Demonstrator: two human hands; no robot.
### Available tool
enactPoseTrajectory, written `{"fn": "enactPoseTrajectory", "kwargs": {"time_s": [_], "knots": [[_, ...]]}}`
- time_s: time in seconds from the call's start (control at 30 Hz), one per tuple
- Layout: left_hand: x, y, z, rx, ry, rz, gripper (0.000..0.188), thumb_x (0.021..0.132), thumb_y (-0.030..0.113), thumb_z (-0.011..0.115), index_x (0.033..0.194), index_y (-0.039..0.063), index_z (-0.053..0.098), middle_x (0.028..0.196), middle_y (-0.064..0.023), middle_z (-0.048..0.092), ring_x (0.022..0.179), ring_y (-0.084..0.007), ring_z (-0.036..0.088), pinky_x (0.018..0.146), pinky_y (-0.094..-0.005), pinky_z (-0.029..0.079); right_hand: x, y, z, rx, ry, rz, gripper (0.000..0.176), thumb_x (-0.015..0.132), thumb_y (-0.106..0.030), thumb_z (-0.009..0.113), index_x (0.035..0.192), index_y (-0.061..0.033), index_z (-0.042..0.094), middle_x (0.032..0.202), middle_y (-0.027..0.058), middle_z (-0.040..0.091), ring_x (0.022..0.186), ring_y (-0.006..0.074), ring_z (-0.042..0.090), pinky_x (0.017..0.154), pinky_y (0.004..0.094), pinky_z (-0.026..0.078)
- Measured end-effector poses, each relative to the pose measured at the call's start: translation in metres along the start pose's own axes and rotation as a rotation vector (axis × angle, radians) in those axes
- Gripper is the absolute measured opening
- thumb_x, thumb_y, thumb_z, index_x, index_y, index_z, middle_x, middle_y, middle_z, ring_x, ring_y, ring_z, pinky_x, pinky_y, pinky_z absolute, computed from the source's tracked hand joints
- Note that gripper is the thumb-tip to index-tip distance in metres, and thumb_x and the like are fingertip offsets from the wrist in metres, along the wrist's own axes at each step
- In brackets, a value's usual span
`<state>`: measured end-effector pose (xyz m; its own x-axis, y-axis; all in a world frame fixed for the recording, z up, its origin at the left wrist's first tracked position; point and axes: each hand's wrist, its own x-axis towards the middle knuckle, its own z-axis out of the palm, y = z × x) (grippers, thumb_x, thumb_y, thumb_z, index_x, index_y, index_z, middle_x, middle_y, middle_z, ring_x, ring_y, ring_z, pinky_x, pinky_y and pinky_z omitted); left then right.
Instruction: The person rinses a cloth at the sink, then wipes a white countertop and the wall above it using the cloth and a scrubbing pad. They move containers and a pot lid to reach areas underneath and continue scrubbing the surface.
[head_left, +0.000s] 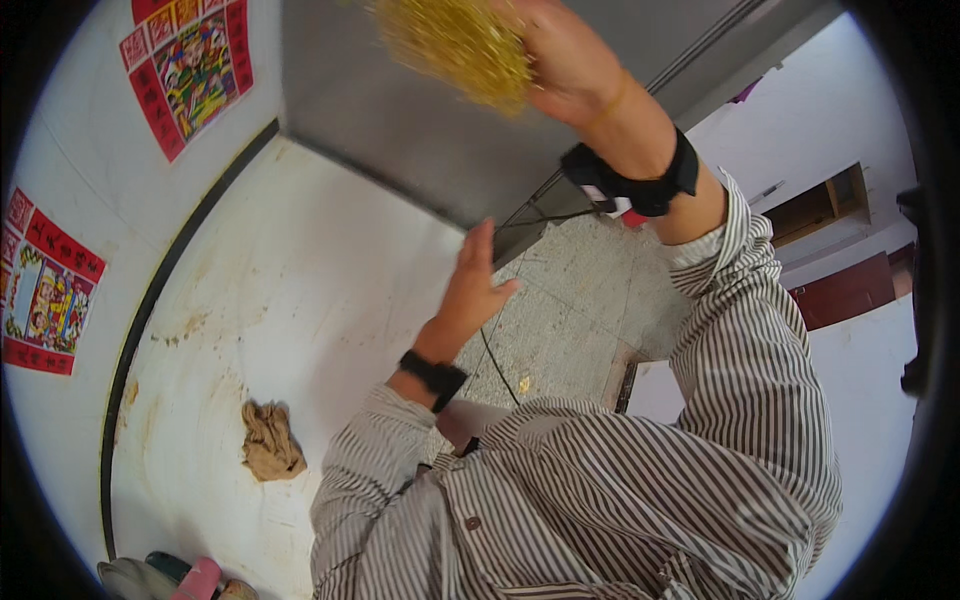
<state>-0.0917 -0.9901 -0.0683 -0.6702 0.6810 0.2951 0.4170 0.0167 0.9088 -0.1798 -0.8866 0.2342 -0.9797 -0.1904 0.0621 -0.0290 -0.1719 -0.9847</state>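
At the top of the head view, my right hand (566, 64) holds a shiny golden bundle of thin strands (457, 52), blurred and partly cut off by the picture's edge. Its fingertips are hidden behind the bundle or out of frame. My left hand (469, 296) holds nothing; its thumb stands apart from the fingers, above the near edge of a white surface (315, 300). A crumpled brown cloth (271, 442) lies on that surface at the lower left. Brownish stains (187, 330) mark the surface near its black-edged border.
A grey upright panel (390, 157) borders the far side of the white surface. Red-bordered printed posters (199, 75) hang on the wall at left. A pink object (199, 579) and other items stand at the bottom left. A dark cable (499, 364) crosses in front of the speckled floor (574, 292).
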Motion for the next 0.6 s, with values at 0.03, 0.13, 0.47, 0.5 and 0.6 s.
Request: {"fn": "enactPoseTrajectory", "kwargs": {"time_s": [0.03,0.13,0.47,0.5,0.6], "knots": [[0.024,0.01,0.026,0.033,-0.034,0.013,0.101,0.079,0.018,0.084,0.157,-0.001,0.022,0.156,-0.029,0.032,0.143,-0.0412,0.037,0.117,-0.041,0.035,0.001,-0.003,0.0,0.075,-0.043,-0.041,0.033,0.103,-0.016,0.057,0.133,-0.001,0.058,0.12,0.013,0.067,0.102,0.0208,0.067,0.085,0.0343,0.056],[0.06,0.023,0.082,-0.121,0.047,0.037,0.062,0.089,0.021,0.074,0.139,-0.001,0.045,0.134,-0.0245,0.055,0.124,-0.0356,0.055,0.106,-0.0417,0.044,0.025,-0.006,0.006,0.213,-0.165,-0.132,0.032,0.105,-0.019,0.055,0.131,-0.0009,0.06,0.116,0.0073,0.07,0.097,0.0147,0.07,0.08,0.0296,0.059],[-0.01,0.108,0.057,-0.741,-0.39,-0.157,0.025,0.107,0.025,0.05,0.104,0.003,0.063,0.078,-0.0043,0.068,0.07,-0.0102,0.064,0.062,-0.0248,0.05,0.004,-0.026,0.002,-0.114,0.083,-0.272,0.03,0.102,-0.019,0.062,0.125,0.0001,0.065,0.107,0.009,0.072,0.088,0.0162,0.072,0.074,0.0291,0.061],[-0.013,0.124,0.047,-0.785,-0.469,-0.189,0.026,0.107,0.025,0.049,0.107,0.003,0.064,0.079,-0.0041,0.068,0.071,-0.01,0.065,0.062,-0.0247,0.05,0.002,-0.029,0.004,-0.123,0.086,-0.292,0.03,0.102,-0.019,0.061,0.125,0.0004,0.065,0.107,0.0094,0.072,0.088,0.0163,0.072,0.074,0.029,0.061],[-0.024,0.149,0.014,-0.924,-0.558,-0.242,0.028,0.108,0.027,0.048,0.118,0.005,0.062,0.083,-0.0031,0.069,0.075,-0.0098,0.068,0.061,-0.0248,0.051,0.011,-0.034,0.02,-0.128,0.055,-0.34,0.03,0.102,-0.018,0.061,0.125,0.001,0.065,0.108,0.0102,0.072,0.088,0.0166,0.072,0.074,0.0288,0.061]]}}
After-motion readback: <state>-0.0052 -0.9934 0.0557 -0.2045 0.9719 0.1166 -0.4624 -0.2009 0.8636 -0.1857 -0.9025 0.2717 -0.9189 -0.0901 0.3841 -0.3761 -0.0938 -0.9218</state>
